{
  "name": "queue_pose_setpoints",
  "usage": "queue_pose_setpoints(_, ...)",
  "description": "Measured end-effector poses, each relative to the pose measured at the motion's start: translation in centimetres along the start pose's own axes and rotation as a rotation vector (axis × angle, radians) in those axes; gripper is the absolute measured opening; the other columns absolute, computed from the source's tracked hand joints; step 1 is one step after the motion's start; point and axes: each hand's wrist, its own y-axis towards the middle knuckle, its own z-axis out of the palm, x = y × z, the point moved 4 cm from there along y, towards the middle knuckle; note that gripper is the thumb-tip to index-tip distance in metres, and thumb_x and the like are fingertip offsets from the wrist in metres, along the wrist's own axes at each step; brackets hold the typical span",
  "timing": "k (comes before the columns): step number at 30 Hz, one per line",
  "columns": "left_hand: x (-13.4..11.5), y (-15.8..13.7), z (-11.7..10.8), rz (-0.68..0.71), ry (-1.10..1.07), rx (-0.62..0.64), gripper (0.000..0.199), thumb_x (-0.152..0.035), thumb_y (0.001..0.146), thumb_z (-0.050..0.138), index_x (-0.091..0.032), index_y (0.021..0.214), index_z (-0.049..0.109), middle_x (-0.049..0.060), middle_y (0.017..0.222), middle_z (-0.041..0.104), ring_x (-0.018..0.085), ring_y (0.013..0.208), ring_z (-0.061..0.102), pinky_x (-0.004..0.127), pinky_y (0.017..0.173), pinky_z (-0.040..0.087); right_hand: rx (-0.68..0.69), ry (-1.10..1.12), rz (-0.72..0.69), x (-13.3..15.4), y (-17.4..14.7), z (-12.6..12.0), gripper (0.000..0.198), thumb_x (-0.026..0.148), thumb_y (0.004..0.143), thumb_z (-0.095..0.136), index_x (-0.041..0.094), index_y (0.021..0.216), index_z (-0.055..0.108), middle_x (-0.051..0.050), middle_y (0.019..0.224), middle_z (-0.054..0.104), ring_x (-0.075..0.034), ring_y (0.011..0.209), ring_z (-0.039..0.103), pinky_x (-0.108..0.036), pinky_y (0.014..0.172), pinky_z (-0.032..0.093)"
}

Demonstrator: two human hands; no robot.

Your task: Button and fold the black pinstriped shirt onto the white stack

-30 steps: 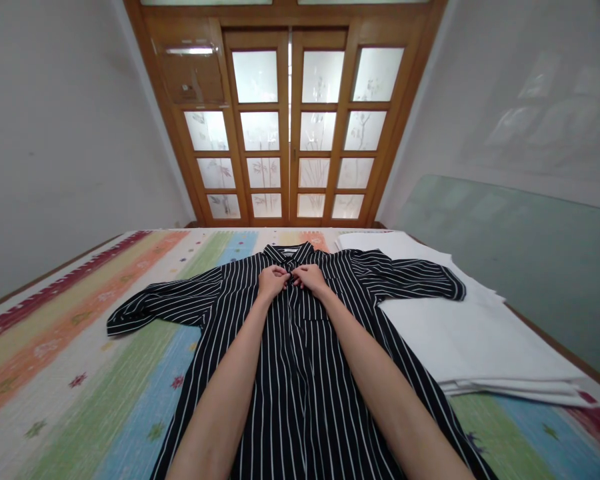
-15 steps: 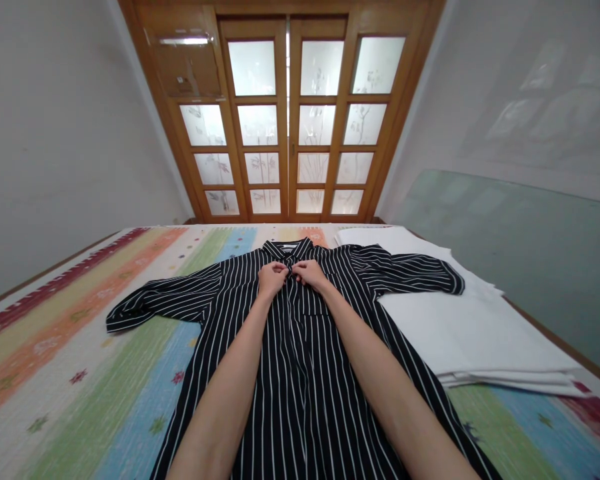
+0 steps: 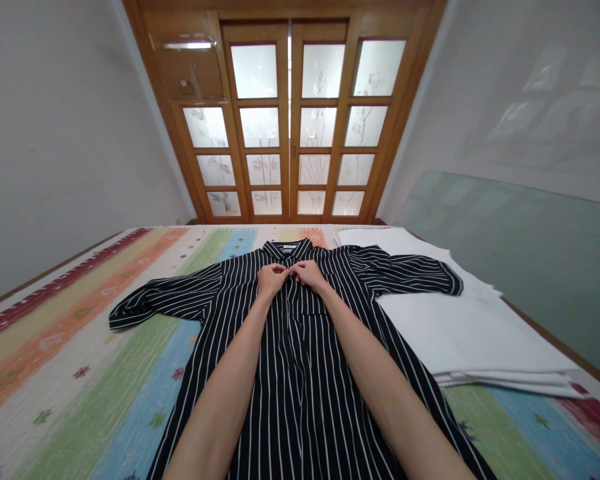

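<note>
A black shirt with white stripes (image 3: pixel 280 373) lies spread flat, its collar at the far end and its sleeves out to both sides. Just below the collar, my left hand (image 3: pixel 273 277) pinches the front placket. My right hand (image 3: pixel 309 273) closes on the same spot from the other side, and the fingertips of both hands meet there. Whatever small part of the placket sits between the fingers is hidden. A chest pocket (image 3: pixel 314 305) shows beside my right wrist.
Under the shirt is a colourful striped cloth (image 3: pixel 130 387). Folded white fabric (image 3: pixel 470 333) lies to the right, partly beneath the right sleeve. Wooden doors with glass panes (image 3: pixel 290 120) stand beyond the far edge, and a pale green panel (image 3: pixel 520 247) leans along the right wall.
My right hand has shifted slightly left, bringing its fingertips against those of my left hand. The shirt stays in place, and the view has tilted very slightly.
</note>
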Motion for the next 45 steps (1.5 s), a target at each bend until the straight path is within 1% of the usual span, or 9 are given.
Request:
queue_pose_setpoints(3,0.10,0.05,0.08,0.014,-0.013,-0.002,0.003,-0.017,0.072,0.070,-0.016,0.074,0.073,0.004,0.070,0.073,0.014,0.062,0.068,0.024,0.067,0.053,0.002,0.017,-0.006,0.05,0.00,0.00,0.021,0.017,0.078,0.053,0.013,0.066,0.070,-0.001,0.062,0.068,-0.004,0.037,0.047,-0.013,0.034,0.033)
queue_pose_setpoints(10,0.35,0.21,0.05,0.037,-0.013,-0.001,0.006,-0.013,0.074,0.067,-0.015,0.074,0.073,0.003,0.075,0.073,0.012,0.062,0.067,0.024,0.067,0.053,0.003,-0.009,-0.024,0.60,-0.43,-0.10,0.012,0.015,0.073,0.061,0.013,0.068,0.071,0.003,0.047,0.057,-0.007,0.038,0.047,-0.015,0.037,0.033)
queue_pose_setpoints(17,0.28,0.26,0.02,0.055,-0.004,-0.007,0.007,-0.011,0.072,0.066,-0.015,0.071,0.071,0.003,0.071,0.072,0.013,0.064,0.067,0.024,0.069,0.053,0.002,-0.051,-0.028,0.45,-0.22,-0.03,0.016,0.012,0.075,0.056,0.014,0.062,0.065,0.005,0.041,0.051,-0.007,0.035,0.044,-0.016,0.038,0.033)
queue_pose_setpoints(21,0.30,0.27,0.14,0.026,-0.027,-0.001,0.006,-0.012,0.073,0.065,-0.015,0.072,0.070,0.002,0.069,0.071,0.011,0.058,0.066,0.022,0.066,0.052,0.030,0.007,-0.032,0.19,-0.02,0.10,0.018,0.011,0.076,0.053,0.014,0.060,0.060,0.006,0.040,0.050,-0.005,0.031,0.039,-0.016,0.034,0.027)
queue_pose_setpoints(25,0.35,0.37,0.29,-0.028,-0.057,0.014,0.004,-0.011,0.073,0.065,-0.013,0.074,0.069,0.002,0.064,0.070,0.011,0.052,0.065,0.021,0.059,0.051,0.035,0.020,-0.043,0.15,-0.02,0.09,0.016,0.011,0.076,0.054,0.015,0.061,0.059,0.007,0.040,0.049,-0.005,0.030,0.037,-0.016,0.033,0.027)
queue_pose_setpoints(28,0.16,0.36,0.32,-0.043,-0.073,0.032,0.006,-0.011,0.075,0.064,-0.012,0.077,0.069,0.003,0.068,0.071,0.010,0.051,0.064,0.020,0.054,0.050,0.038,0.019,-0.049,0.25,-0.10,0.04,0.014,0.012,0.077,0.054,0.015,0.065,0.061,0.007,0.040,0.048,-0.006,0.031,0.038,-0.017,0.034,0.028)
queue_pose_setpoints(33,-0.29,0.18,0.16,-0.022,-0.062,0.056,0.009,-0.018,0.081,0.063,-0.014,0.081,0.071,0.002,0.071,0.071,0.008,0.047,0.060,0.019,0.053,0.049,0.042,-0.020,-0.081,0.51,-0.24,-0.09,0.013,0.016,0.078,0.057,0.014,0.067,0.064,0.006,0.043,0.050,-0.008,0.040,0.045,-0.018,0.045,0.037)
queue_pose_setpoints(39,-0.12,0.16,0.10,-0.041,-0.017,0.069,0.014,-0.019,0.083,0.060,-0.013,0.082,0.073,0.001,0.062,0.068,0.008,0.041,0.057,0.019,0.049,0.047,0.054,-0.056,-0.090,0.45,-0.27,-0.12,0.014,0.016,0.078,0.054,0.014,0.069,0.064,0.006,0.045,0.050,-0.008,0.038,0.044,-0.020,0.045,0.037)
queue_pose_setpoints(45,-0.03,0.16,0.16,-0.050,0.027,0.079,0.017,-0.022,0.084,0.058,-0.012,0.084,0.073,0.002,0.058,0.067,0.010,0.040,0.057,0.020,0.049,0.047,0.017,-0.130,-0.131,0.82,-0.34,-0.25,0.012,0.016,0.077,0.055,0.014,0.069,0.064,0.006,0.046,0.051,-0.009,0.044,0.048,-0.020,0.052,0.040)
